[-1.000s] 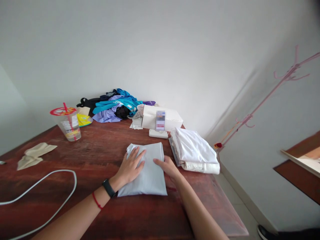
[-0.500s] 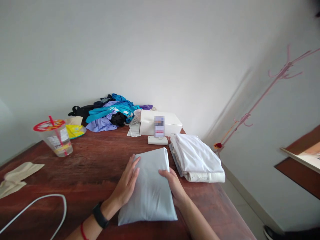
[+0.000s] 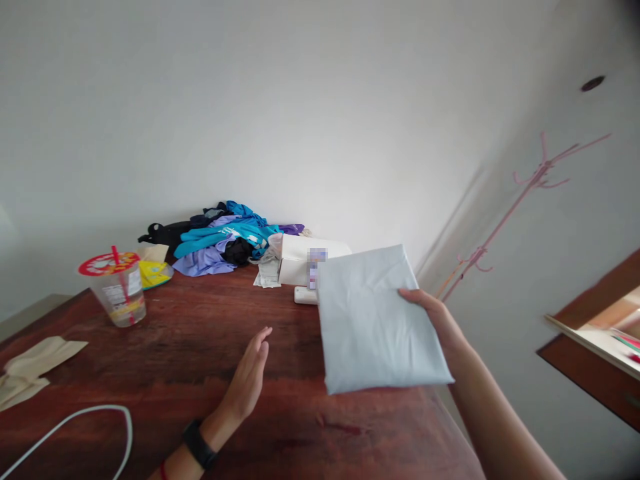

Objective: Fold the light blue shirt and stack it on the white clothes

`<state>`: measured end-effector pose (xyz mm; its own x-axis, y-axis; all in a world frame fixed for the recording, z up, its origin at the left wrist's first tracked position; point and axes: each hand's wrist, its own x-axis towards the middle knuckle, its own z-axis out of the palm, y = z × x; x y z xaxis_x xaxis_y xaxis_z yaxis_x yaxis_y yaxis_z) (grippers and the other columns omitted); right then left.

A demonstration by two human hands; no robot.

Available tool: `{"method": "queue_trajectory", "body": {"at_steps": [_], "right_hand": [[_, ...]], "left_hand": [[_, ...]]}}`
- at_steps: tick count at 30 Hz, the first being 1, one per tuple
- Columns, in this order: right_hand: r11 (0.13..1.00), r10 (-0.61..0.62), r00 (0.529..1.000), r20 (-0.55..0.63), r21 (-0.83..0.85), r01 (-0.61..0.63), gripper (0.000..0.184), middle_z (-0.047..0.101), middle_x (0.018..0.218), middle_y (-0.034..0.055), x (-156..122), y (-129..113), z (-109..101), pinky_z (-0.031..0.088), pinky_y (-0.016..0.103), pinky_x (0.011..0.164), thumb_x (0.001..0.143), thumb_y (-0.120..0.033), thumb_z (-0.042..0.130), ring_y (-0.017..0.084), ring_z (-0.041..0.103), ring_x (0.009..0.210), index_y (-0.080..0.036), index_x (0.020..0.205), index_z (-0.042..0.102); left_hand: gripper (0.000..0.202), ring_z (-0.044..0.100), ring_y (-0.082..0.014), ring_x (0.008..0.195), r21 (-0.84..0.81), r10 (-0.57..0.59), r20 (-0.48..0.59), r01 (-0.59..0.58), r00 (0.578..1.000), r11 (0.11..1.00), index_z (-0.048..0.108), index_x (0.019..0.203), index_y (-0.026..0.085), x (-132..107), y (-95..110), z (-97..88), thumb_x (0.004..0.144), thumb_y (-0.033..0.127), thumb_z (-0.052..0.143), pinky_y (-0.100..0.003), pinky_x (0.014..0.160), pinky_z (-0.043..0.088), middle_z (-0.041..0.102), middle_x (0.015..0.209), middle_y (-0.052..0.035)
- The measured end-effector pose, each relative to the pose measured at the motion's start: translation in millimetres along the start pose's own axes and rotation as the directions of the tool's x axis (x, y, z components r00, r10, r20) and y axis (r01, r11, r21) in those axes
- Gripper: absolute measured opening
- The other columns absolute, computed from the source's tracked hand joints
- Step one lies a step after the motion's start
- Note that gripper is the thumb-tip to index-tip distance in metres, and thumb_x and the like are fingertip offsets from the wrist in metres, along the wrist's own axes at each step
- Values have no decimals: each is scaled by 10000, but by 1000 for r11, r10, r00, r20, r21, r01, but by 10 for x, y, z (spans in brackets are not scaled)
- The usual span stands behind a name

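A flat, neatly folded light grey cloth (image 3: 377, 323) is held up over the right part of the table. My right hand (image 3: 440, 327) grips its right edge, thumb on the front face and the other fingers hidden behind. Apart from the cloth, my left hand (image 3: 247, 377) hovers over the bare wood with its fingers stretched out and nothing in them. The folded white fabric beside the box cannot be seen now, as the grey cloth covers that spot.
Behind stand a white box (image 3: 295, 259), a phone (image 3: 313, 270) and a white device (image 3: 305, 295). A clothes heap (image 3: 220, 237) lies against the wall. Leftward are a plastic cup (image 3: 120, 290), beige paper (image 3: 43, 357) and a white cable (image 3: 75, 417). A pink coat rack (image 3: 505, 220) leans right.
My right hand has lifted the grey cloth and carried it to the right, over the white stack. My left hand has let go of it and stays on the left.
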<state>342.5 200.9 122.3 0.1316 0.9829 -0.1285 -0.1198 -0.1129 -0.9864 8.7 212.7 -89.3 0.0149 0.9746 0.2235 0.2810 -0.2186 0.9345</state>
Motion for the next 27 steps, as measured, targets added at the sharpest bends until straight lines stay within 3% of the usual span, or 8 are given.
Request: {"method": "queue_trajectory", "body": {"at_steps": [3,7,11,15,18,20,23,27], "right_hand": [[979,127,991,-30,-156,-131,546,754,981,263,326,-211,-428,581,470,791,865,-489,541,370,748,903,-46,1128,721],[944,173,980,-97,-268,-193,447,757,957,241,654,41,-840,592,423,781,886,-452,536,324,756,873,-81,1069,705],[948,136,984,-113,-275,-162,298,767,940,187,787,440,-1047,585,377,723,834,-356,675,276,742,781,-137,1035,687],[955,72,994,-80,-283,-92,361,769,997,162,868,467,-1091,581,397,765,789,-382,767,288,738,844,-164,1065,685],[832,-91,974,-207,-553,-40,415,748,1073,192,912,299,-1022,539,465,921,789,-364,764,345,701,1034,-129,1121,682],[611,-360,891,-277,-792,1,479,699,1186,231,866,197,-890,448,530,1049,812,-335,732,391,625,1187,-100,1221,652],[302,-672,738,-57,-931,203,493,610,1335,214,606,198,-499,366,562,1120,931,-378,581,387,540,1286,-148,1367,577],[229,-653,647,394,-711,664,319,645,1269,122,42,638,278,449,444,1081,998,-313,501,287,578,1227,-258,1283,634]], "left_hand": [[557,428,-242,1460,13,41,28,-41,999,999,542,1407,211,2,-2,-17,1059,554,274,-507,1259,269,531,1513,-110],[531,516,-244,1381,13,86,24,-87,996,996,643,1280,216,10,-24,-20,1056,550,295,-504,1235,324,611,1412,-103],[558,555,-250,1334,11,101,30,-101,994,995,710,1173,221,7,-29,-15,1047,575,298,-499,1218,353,651,1346,-102],[585,593,-259,1284,39,106,37,-107,994,993,738,1123,231,10,-43,-14,1031,613,304,-510,1201,375,679,1295,-101],[601,607,-270,1267,70,101,40,-103,994,992,747,1104,236,15,-56,-18,1014,646,317,-519,1193,386,690,1277,-101],[608,611,-274,1265,88,93,45,-96,995,991,750,1098,240,7,-51,-14,1007,659,319,-519,1184,401,693,1275,-99],[600,607,-268,1275,109,92,80,-100,993,989,745,1108,251,-45,-12,12,1019,640,296,-503,1174,422,687,1289,-92],[513,592,-263,1291,162,127,172,-155,977,975,729,1146,272,-173,90,71,1037,573,328,-500,1173,426,668,1324,-80]]}}
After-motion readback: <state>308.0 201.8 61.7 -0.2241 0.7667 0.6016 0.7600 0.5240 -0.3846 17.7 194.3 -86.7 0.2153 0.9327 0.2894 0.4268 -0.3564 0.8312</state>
